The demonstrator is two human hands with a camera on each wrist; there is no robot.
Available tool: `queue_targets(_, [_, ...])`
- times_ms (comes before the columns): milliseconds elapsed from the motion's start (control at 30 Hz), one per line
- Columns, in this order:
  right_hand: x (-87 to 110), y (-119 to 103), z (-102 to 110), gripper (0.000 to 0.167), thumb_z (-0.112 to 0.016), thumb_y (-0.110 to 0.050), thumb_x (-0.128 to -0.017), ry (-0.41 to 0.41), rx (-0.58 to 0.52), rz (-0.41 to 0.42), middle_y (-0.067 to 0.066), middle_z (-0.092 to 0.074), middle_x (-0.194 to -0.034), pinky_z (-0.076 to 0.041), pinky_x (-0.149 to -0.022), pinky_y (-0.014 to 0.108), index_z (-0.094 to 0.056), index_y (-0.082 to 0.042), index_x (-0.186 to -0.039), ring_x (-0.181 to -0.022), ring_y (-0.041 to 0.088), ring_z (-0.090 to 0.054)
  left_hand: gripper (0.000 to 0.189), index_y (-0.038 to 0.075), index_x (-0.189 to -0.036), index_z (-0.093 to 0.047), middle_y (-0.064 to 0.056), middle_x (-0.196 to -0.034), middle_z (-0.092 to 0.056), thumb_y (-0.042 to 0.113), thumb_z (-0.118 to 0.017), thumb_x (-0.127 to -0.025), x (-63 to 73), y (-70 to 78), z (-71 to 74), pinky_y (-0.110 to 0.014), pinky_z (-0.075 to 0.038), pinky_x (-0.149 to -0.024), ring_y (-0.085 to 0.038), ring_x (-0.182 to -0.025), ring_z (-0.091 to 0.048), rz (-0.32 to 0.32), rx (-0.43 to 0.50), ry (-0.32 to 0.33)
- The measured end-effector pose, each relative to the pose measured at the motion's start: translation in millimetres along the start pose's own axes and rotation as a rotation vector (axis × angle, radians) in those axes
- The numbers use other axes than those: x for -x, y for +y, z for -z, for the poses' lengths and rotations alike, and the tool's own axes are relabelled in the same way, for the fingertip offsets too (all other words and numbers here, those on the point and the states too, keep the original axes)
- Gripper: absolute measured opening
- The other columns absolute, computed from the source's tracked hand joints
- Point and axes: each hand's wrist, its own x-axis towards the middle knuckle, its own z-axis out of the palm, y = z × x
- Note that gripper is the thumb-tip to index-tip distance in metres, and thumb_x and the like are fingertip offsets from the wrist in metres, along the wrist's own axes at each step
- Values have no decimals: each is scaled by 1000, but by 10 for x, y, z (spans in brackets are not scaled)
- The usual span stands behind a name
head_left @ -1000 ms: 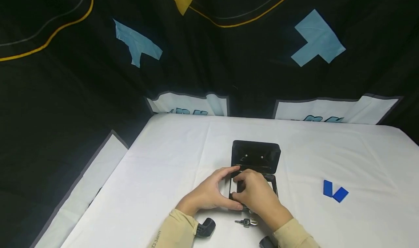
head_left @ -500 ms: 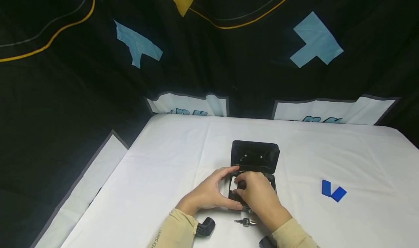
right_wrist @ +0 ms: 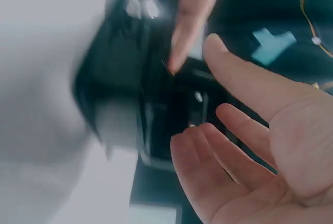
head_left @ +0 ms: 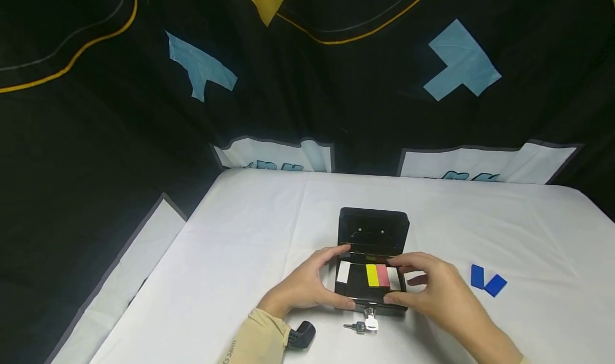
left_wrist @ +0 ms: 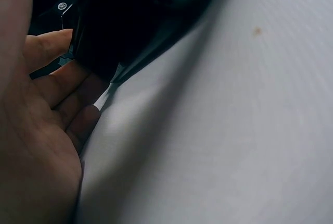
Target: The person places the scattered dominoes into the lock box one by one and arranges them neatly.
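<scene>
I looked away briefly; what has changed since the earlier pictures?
The right grip moved rightward from over the black box to its right edge, uncovering the yellow strip and pink strip. The left grip stayed at the box's left side; the lid stayed open.

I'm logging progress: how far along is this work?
Apparently done: white tiles, yellow tile and pink tile lie inside the open black cash box. In hand: the left hand holds it; the right hand is at its right edge. Possibly left: two blue tiles outside.
</scene>
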Motion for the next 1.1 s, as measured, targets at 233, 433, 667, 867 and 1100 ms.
queue_targets(233, [68, 410, 345, 72, -98, -36, -60, 70, -8, -12, 13, -69, -115, -58, -80, 44, -71, -10, -122, -96, 31, -68, 103, 40, -149, -47, 7, -153, -40, 37, -98, -59, 8, 2, 17, -52, -28, -114, -20, -141, -35, 13, 0, 9])
queue_targets(433, [9, 878, 601, 85, -91, -51, -68, 34, 62, -152, 26, -61, -128, -54, -84, 55, -63, -6, -134, -109, 48, -61, 103, 40, -148, -48, 7, -153, -40, 37, -98, -59, 11, -13, 15, -52, -28, -114, -20, -142, -34, 11, 11, 10])
queue_targets(667, [-59, 1201, 788, 100, -87, -58, -68, -50, 146, -292, 39, -40, -143, -45, -86, 67, -53, -3, -144, -121, 58, -42, 103, 39, -149, -47, 6, -153, -40, 36, -98, -59, 8, -10, 16, -53, -28, -114, -21, -142, -35, 4, 10, 8])
queue_targets(867, [-97, 1324, 751, 96, -88, -53, -70, -124, 205, -313, 43, -44, -134, -41, -91, 72, -54, 3, -140, -117, 59, -44, 103, 39, -149, -47, 5, -152, -41, 35, -98, -60, 7, -18, 8, -54, -28, -113, -24, -141, -36, -1, 12, 4])
queue_targets(1100, [-119, 1430, 717, 87, -87, -46, -75, -138, 225, -300, 42, -45, -133, -39, -92, 73, -55, 6, -137, -119, 61, -43, 102, 39, -148, -47, 5, -153, -41, 36, -98, -59, -8, -14, -5, -54, -27, -114, -24, -141, -36, -4, 8, 4])
